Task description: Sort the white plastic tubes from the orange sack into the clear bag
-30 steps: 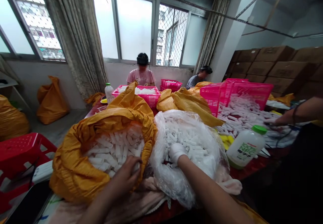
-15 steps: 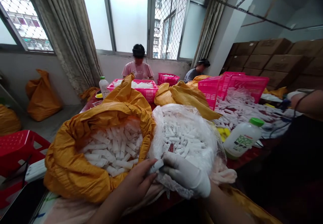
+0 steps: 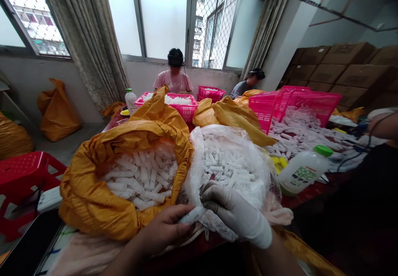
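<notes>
My bare left hand (image 3: pixel 164 228) pinches a short, whitish tube (image 3: pixel 192 215) between thumb and fingers, just in front of the two bags. My right hand (image 3: pixel 231 209), in a white glove, has its fingers curled together at the tube's far end; what lies between those fingertips is hidden. Left of the tube, an orange woven bag (image 3: pixel 93 201) with a rolled rim holds many whitish, translucent tubes (image 3: pixel 146 172). Behind my glove, a clear plastic bag (image 3: pixel 194 160) holds many small white pieces with dark marks (image 3: pixel 228 162).
A green-capped bottle (image 3: pixel 306 170) stands to the right, near white tubes spilled by pink baskets (image 3: pixel 264 110). One person (image 3: pixel 174 79) sits across the table behind a filled pink basket (image 3: pixel 186 112); another (image 3: pixel 245 85) sits farther right. A red stool (image 3: pixel 27 168) is at left.
My gloved fingers have curled in more tightly at the tube's end. More of the tube now shows between my hands, and the view has shifted slightly.
</notes>
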Motion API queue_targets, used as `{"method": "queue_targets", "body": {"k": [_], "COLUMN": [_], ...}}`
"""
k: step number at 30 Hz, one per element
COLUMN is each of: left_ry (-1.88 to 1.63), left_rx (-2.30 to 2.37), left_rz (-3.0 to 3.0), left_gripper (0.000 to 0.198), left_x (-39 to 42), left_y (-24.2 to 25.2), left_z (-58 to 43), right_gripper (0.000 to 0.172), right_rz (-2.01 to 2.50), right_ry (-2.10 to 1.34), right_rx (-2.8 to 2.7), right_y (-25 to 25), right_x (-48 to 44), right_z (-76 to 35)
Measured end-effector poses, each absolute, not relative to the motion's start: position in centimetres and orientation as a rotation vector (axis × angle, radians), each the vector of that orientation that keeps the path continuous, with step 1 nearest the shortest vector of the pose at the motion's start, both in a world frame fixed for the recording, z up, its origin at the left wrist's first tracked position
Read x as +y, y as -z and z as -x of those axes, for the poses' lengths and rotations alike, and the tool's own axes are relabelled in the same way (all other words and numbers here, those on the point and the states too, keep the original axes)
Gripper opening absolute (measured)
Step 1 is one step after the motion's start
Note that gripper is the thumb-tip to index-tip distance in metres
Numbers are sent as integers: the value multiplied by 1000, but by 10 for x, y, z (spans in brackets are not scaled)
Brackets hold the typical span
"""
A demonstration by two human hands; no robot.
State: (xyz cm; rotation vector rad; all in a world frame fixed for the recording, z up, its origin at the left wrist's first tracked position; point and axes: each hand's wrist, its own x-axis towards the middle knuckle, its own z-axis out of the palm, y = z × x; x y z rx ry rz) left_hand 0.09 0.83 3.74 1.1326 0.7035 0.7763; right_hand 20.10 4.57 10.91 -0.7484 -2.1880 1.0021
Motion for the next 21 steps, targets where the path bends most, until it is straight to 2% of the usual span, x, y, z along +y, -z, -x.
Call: {"method": "queue_targets", "body": {"k": [3, 7, 9, 11, 15, 18, 21], "left_ry": [-836, -916, -947, -1000, -1015, -918, -827], "left_rx": [654, 927, 1049, 1051, 609, 294, 226], "left_rz": [-1036, -1418, -1517, -1448, -940, -640, -533], "left_gripper": [53, 43, 40, 35, 37, 36, 35], "left_x": [4, 1, 0, -1, -3, -4, -4], "left_y": [-36, -45, -47, -42, -26, -19, -19], "left_z": [-9, -12, -13, -15, -23, -27, -30], "right_gripper": [9, 19, 15, 21, 28, 40, 51], "right_rz": [687, 647, 664, 681, 646, 639, 744], "right_ry": [-970, -1041, -1186, -1383, -1582, -1551, -1479], "right_rx": [-2104, -1346, -1122, -982, -778, -879, -1026], "right_y": [-94, -64, -52, -44, -41, -39, -31], "right_x": [41, 38, 37, 36, 32, 28, 26], "right_z": [-192, -172, -161, -153, -144, -138, -132]}}
